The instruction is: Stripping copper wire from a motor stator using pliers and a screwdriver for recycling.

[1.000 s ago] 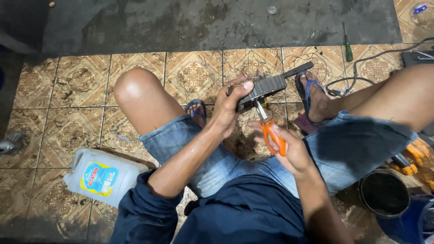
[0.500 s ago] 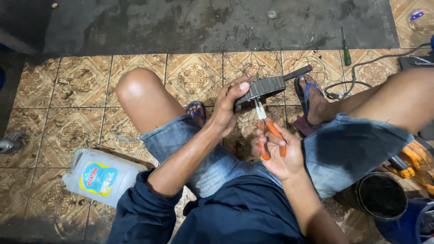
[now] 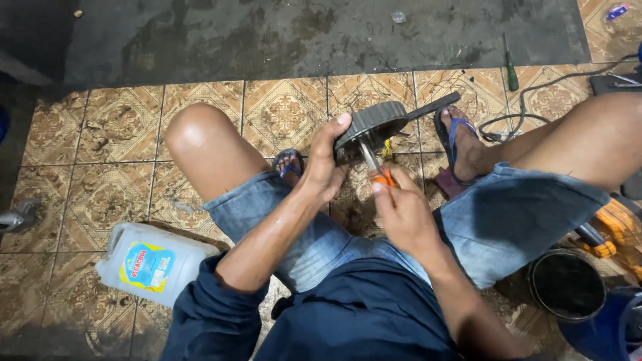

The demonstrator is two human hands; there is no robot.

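The right hand [image 3: 404, 214] has slid up the orange-handled tool [image 3: 376, 167], fingers pinching it, while the left hand [image 3: 326, 167] fingers clamp the grey ribbed part [image 3: 374, 124] at frame centre, wrist cocked.

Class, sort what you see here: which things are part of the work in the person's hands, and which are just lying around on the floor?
In use:
- dark ribbed round part with a handle, held by the left hand
- orange-handled tool, held by the right hand against that part

Lying about:
- white plastic jug
- green-handled screwdriver
- black bucket
- cable
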